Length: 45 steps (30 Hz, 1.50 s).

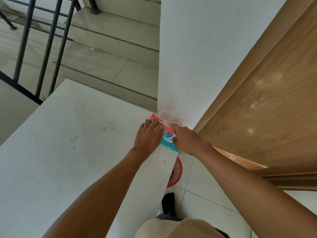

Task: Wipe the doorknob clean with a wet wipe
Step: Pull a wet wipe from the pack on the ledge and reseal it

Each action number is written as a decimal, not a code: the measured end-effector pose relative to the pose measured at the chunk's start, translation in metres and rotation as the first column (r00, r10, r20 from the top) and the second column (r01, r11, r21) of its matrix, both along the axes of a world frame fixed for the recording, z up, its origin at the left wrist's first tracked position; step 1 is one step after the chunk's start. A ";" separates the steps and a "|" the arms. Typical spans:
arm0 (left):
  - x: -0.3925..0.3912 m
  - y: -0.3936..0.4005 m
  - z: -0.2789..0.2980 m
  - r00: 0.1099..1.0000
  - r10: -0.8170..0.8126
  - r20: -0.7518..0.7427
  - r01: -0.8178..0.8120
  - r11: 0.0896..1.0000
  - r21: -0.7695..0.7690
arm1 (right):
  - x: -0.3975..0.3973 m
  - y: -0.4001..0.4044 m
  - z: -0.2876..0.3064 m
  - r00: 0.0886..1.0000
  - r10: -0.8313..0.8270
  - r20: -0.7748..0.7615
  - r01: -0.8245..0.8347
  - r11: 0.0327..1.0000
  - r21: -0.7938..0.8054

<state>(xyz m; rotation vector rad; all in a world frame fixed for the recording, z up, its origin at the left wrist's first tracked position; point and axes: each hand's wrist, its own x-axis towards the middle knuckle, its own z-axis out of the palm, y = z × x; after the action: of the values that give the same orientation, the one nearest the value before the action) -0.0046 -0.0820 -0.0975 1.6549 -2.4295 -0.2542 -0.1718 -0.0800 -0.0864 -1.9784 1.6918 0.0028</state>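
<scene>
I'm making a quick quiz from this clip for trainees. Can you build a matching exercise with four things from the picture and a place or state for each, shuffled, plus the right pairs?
Things:
1. wet wipe pack
2. clear lid
3. red basket
4. wooden door

Places or states:
A. flipped open, against the white wall
B. on the tiled floor, partly hidden under the table edge
C. on the white table, between both hands
D. standing at the right, past the wall

Pairs: 1-C, 2-A, 3-B, 4-D

The left hand steadies the pack; the right hand rests at its opening.
</scene>
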 end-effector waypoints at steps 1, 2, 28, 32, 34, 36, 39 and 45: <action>0.001 0.000 0.000 1.000 0.019 -0.024 -0.019 1.000 0.001 | 0.000 0.000 -0.001 1.000 0.003 0.011 -0.003 1.000 -0.007; 0.001 0.001 -0.001 0.999 0.029 -0.041 -0.029 1.000 0.000 | 0.000 0.000 -0.003 1.000 0.005 0.019 -0.005 1.000 -0.011; -0.017 -0.006 0.017 0.998 0.030 0.052 -0.029 1.000 -0.002 | 0.001 0.001 0.004 1.000 0.010 -0.017 -0.010 1.000 -0.003; -0.010 -0.009 0.024 0.931 0.272 -0.242 -0.236 0.957 0.169 | 0.004 0.000 0.006 0.998 0.017 -0.061 -0.018 1.000 -0.011; -0.005 -0.013 0.022 0.862 0.399 -0.313 -0.310 0.903 0.298 | 0.005 0.000 0.006 0.997 0.030 -0.075 -0.033 0.999 -0.042; -0.003 -0.016 0.019 0.822 0.446 -0.354 -0.320 0.876 0.361 | 0.007 0.001 0.008 0.995 0.045 -0.090 -0.054 0.994 -0.099; 0.001 -0.017 0.014 0.813 0.444 -0.378 -0.308 0.878 0.367 | 0.013 -0.002 0.011 0.992 0.057 -0.112 -0.080 0.974 -0.213; 0.004 -0.016 0.008 0.733 0.522 -0.437 -0.363 0.843 0.398 | 0.025 -0.009 0.010 0.999 -0.013 0.040 0.022 0.972 -0.233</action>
<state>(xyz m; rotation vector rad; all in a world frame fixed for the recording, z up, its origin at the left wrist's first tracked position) -0.0006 -0.0979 -0.0895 1.9040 -1.5785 -0.8916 -0.1464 -0.0891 -0.0763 -2.1166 1.7520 -0.2505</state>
